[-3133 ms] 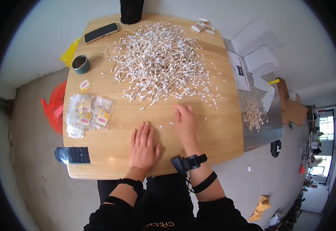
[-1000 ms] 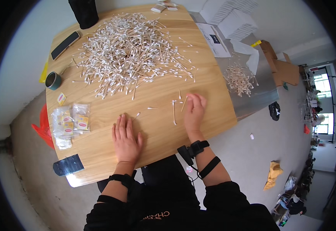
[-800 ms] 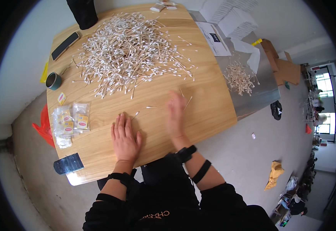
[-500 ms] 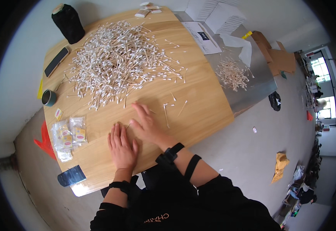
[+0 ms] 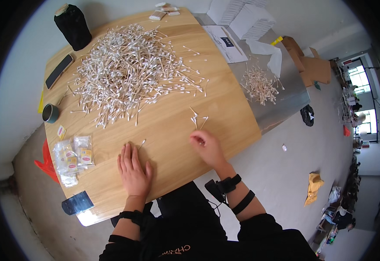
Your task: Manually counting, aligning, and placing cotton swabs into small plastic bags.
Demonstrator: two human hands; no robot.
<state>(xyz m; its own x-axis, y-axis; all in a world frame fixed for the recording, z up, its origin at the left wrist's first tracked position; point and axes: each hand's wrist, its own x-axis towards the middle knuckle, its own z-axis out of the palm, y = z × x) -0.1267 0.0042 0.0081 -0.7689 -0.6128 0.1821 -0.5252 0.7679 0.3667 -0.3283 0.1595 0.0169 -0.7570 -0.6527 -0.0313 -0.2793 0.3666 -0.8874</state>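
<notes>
My left hand (image 5: 134,170) lies flat on the wooden table, fingers stretched out. Just beyond its fingertips is a single cotton swab (image 5: 142,143). My right hand (image 5: 208,148) is curled, its fingers drawn together beside a few loose cotton swabs (image 5: 194,118). Whatever its fingers hold, if anything, is hidden. Farther back spreads a large heap of cotton swabs (image 5: 129,69) with white tips and pale sticks.
Clear bags with small yellow-white cards (image 5: 74,156), a cup (image 5: 50,113), a phone (image 5: 59,71) and a black-wrapped cylinder (image 5: 73,28) line the table's left side. A smaller swab pile (image 5: 260,86) sits on the metal surface at right. Cardboard boxes (image 5: 314,65) stand beyond.
My right hand has moved right, away from my left hand, to the loose swabs, and its fingers have curled in. My left hand stays flat on the table.
</notes>
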